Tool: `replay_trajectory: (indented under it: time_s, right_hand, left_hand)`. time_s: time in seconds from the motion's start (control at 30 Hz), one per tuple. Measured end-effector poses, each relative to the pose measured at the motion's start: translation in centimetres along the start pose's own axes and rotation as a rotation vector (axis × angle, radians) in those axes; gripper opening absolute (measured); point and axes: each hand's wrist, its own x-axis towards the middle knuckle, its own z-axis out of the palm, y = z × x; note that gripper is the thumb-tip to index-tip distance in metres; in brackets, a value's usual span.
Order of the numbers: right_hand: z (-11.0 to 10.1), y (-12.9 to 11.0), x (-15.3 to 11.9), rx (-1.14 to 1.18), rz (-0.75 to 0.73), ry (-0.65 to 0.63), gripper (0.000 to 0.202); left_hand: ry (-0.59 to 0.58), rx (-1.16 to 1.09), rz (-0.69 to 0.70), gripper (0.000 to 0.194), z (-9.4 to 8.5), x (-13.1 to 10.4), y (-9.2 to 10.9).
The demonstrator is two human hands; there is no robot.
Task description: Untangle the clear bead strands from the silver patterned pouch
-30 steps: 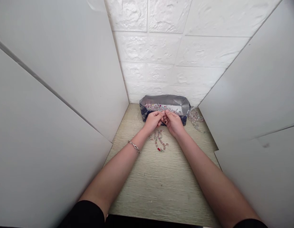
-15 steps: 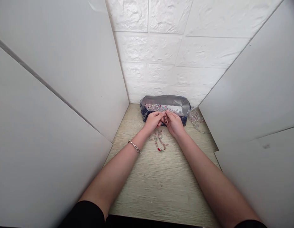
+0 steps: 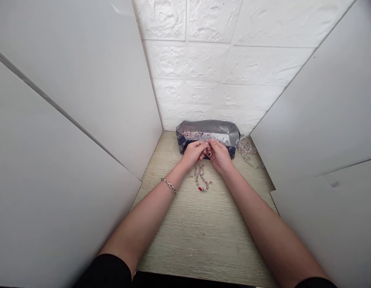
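My left hand (image 3: 195, 154) and my right hand (image 3: 219, 155) meet over the front edge of an open foil-lined bag (image 3: 223, 127). Both are closed in a pinch, fingertips nearly touching; whatever lies between them is too small to make out. Loose beads (image 3: 193, 135), mostly pale pink and clear with a few red ones, lie inside the bag. Below my hands a beaded strand (image 3: 207, 185) curves over the tabletop, with red beads near its lower bend. Its upper end runs up under my fingers, where I lose sight of it.
More beaded strands (image 3: 247, 149) lie heaped to the right of the bag. A white brick-patterned wall (image 3: 203, 64) rises behind it. Pale panels, one on the left (image 3: 83, 80) and one on the right (image 3: 329, 108), close in the wooden tabletop (image 3: 200, 236).
Almost nothing differs. My fingertips have shifted very slightly at the pinch, and the view has drifted a few pixels. The bag and the strands lie where they were.
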Motion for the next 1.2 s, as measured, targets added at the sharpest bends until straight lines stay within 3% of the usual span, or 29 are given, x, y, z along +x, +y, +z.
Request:
replay_trajectory:
  time_s: [0.97,1.2]
  right_hand:
    - [-0.13,0.33,0.08,-0.065,-0.035,-0.067,0.021]
    - [0.00,0.09,0.12,-0.094,-0.030,-0.026,0.021]
  left_hand:
    - [-0.015,-0.014,0.010,0.029,-0.14,0.12,-0.15]
    - [-0.017,-0.018,0.004,0.030,-0.20,0.16,-0.18]
